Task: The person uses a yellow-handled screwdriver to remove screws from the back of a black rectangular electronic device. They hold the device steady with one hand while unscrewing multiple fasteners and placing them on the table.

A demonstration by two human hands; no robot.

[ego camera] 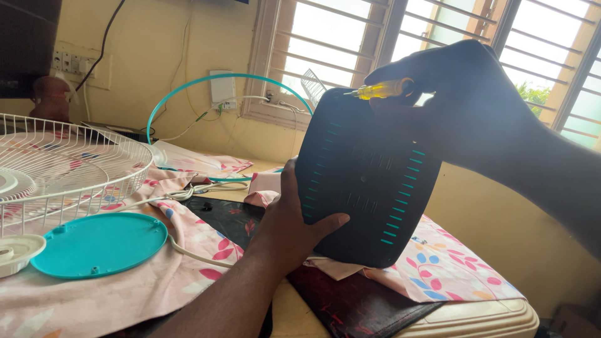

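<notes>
My left hand [289, 220] grips the lower left edge of a dark, rounded-square fan housing cover [366, 178] with teal vent slots, held upright above the table. My right hand [454, 94] holds a yellow-handled screwdriver [382, 90] at the cover's top edge, tip pointing left. The tip's contact point is too small to tell.
A white wire fan grille [69, 163] lies at the left, with a teal round disc [100, 243] and a white round part [15, 251] in front. A teal ring [188, 87] leans by the wall. White cable [200, 188] crosses the floral cloth [438, 266]. Barred windows behind.
</notes>
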